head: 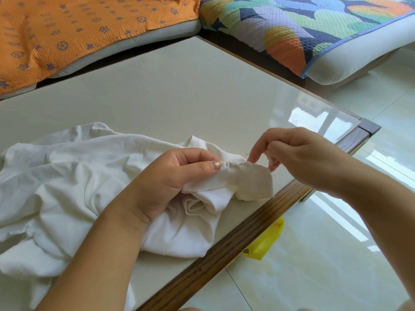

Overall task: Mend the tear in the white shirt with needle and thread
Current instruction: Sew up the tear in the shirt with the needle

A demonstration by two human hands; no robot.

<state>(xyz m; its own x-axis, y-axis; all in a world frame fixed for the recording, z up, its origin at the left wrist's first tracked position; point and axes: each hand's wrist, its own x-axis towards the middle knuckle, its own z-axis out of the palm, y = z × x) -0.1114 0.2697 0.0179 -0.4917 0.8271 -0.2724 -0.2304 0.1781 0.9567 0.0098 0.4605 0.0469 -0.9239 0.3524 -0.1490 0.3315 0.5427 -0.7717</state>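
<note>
The white shirt (67, 176) is plain, no print at all. The tabletop (179, 86) is glossy cream with a dark brown wood-grain edge (224, 250). The orange sofa cover (78, 25) is dotted with little blue-purple wheels and stars. The multicoloured sofa cover (303, 25) is all green, orange, navy, lilac and yellow blobs with blue piping. The seat cushion (350, 61) underneath is pale grey. There's a bright yellow bag (267, 243) on shiny off-white floor tiles (325, 265).

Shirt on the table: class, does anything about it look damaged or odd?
Yes. The shirt is puckered into tight gathers where the left hand pinches it, near the fingertips of the right hand; its lower left edge looks ragged.
</note>
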